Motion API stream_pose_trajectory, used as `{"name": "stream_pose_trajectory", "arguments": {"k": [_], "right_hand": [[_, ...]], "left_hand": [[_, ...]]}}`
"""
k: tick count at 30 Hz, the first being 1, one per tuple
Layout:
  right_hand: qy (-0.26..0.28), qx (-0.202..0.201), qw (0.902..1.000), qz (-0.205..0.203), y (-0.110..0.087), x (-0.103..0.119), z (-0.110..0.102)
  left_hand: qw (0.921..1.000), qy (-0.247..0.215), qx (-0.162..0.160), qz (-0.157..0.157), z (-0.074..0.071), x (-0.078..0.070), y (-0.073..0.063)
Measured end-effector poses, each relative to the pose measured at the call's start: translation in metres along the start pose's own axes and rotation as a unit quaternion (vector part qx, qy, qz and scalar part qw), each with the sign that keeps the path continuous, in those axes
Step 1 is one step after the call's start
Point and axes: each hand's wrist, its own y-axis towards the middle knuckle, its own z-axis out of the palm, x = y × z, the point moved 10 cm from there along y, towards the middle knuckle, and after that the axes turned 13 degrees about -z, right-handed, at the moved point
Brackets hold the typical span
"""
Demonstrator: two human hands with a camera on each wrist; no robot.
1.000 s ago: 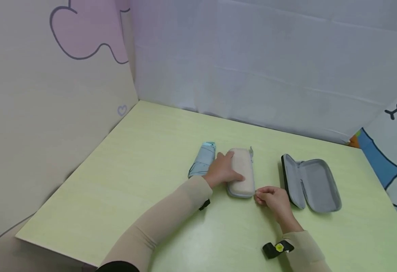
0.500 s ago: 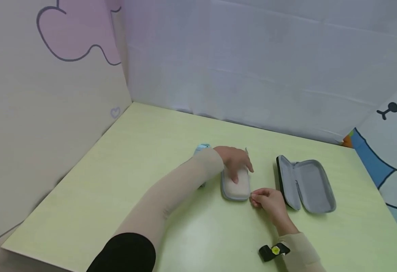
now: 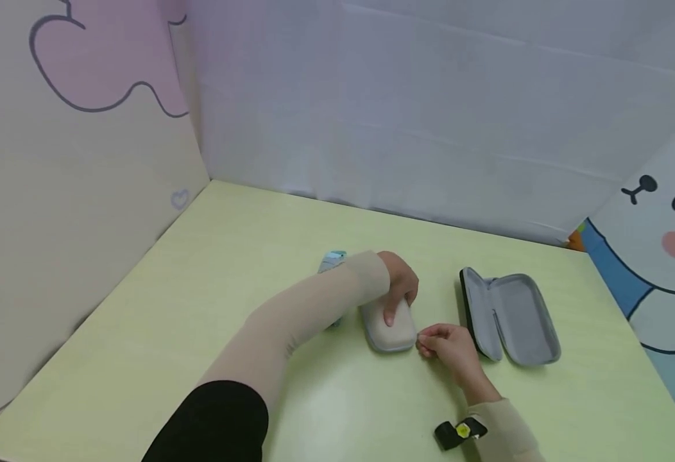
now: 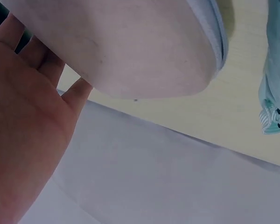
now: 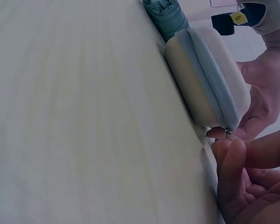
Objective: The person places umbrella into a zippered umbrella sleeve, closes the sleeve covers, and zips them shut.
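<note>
A cream hard-shell zip case with a grey-blue zip band lies near the middle of the table. My left hand grips its far end, thumb on top and fingers down the right side; in the left wrist view those fingers reach round behind the case. At its near right corner my right hand pinches the small zip pull between thumb and forefinger. The right wrist view shows the zip band closed along the near end.
A folded light-blue umbrella lies left of the cream case, mostly behind the left sleeve. On the right a second case lies wide open, its grey lining showing. A white cloth wall rises behind the table's far edge.
My left hand has shifted from the cream case's left side to its far end, its forearm now over the umbrella. My right hand stays pinching at the near right corner.
</note>
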Motion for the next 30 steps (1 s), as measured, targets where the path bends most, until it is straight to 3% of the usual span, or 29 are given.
{"name": "stream_pose_trajectory", "arguments": {"k": [10, 13, 20, 25, 30], "right_hand": [[-0.067, 0.013, 0.9957, -0.063, 0.001, 0.017, 0.001], [-0.078, 0.022, 0.9933, -0.083, 0.002, 0.024, 0.001], [-0.08, 0.032, 0.9855, -0.146, 0.003, 0.046, -0.008], [-0.072, 0.033, 0.9758, -0.204, 0.0, 0.066, -0.018], [-0.106, 0.001, 0.9623, -0.25, -0.006, 0.087, -0.034]], "left_hand": [[0.9996, 0.006, 0.016, -0.022, 0.01, 0.005, 0.001], [0.9997, -0.004, 0.02, -0.01, 0.011, 0.004, 0.0], [0.9987, -0.027, -0.004, 0.044, 0.009, -0.006, -0.01], [0.9922, -0.035, -0.052, 0.107, 0.001, -0.018, -0.017], [0.9727, -0.081, -0.136, 0.17, -0.01, -0.027, -0.023]]}}
